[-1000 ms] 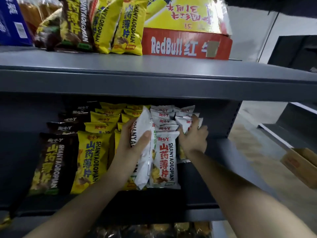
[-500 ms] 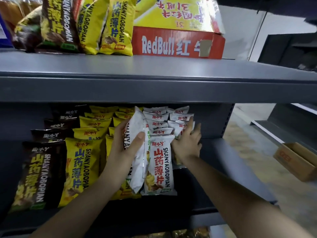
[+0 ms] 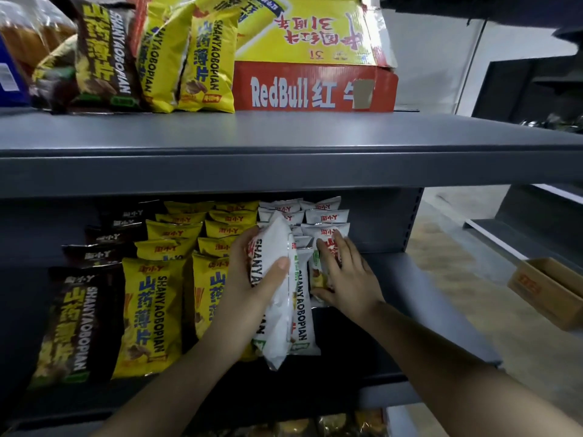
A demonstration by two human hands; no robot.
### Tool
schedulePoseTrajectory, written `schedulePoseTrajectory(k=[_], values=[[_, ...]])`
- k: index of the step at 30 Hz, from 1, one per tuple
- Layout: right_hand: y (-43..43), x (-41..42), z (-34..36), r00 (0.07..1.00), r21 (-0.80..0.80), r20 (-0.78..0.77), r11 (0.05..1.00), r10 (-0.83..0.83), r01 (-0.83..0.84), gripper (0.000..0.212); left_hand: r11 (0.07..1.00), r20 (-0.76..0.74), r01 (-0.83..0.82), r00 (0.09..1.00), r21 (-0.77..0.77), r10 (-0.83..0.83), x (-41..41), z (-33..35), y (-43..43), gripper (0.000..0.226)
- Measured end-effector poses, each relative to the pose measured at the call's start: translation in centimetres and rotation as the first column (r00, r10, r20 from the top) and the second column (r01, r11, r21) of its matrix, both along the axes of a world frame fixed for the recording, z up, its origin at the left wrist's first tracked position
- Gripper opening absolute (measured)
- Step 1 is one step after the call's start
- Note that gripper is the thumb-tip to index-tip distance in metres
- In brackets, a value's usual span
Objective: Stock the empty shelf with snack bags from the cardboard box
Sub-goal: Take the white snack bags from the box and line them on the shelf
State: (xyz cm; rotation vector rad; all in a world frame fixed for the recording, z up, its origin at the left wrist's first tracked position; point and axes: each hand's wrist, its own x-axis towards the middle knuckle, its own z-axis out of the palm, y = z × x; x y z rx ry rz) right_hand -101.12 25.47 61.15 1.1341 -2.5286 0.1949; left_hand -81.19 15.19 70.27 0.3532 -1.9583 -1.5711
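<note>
Right hand (image 3: 347,279) has flattened, fingers straight and pressing the white row (image 3: 326,230) right of the held bag (image 3: 274,298). Left hand (image 3: 249,288) still grips that bag; I judge its slot nearly ready.

Right of the rows of white foil snack bags (image 3: 328,216), the grey metal shelf deck (image 3: 410,294) lies bare. Left of them, yellow foil bags (image 3: 176,234) crowd close. Above them, a grey shelf board (image 3: 284,165) apparently limits headroom.

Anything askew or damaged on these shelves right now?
The white bag in the left hand stands edge-on, sticking out of its row. On the top shelf, the red carton has its raised flap torn at the right edge.
</note>
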Motion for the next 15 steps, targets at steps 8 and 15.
schedulePoseTrajectory(k=[8, 15], values=[[3.4, 1.3, 1.4, 0.935, -0.481, 0.336, 0.875, 0.115, 0.065, 0.042, 0.977, 0.103, 0.122, 0.989, -0.177, -0.105, -2.9, 0.0, 4.9, 0.082], [9.5, 2.0, 1.3, 0.892, -0.478, 0.419, 0.876, 0.170, 0.058, 0.027, 0.946, 0.267, -0.029, 0.956, -0.322, 0.120, -9.4, -1.5, 8.2, 0.089]])
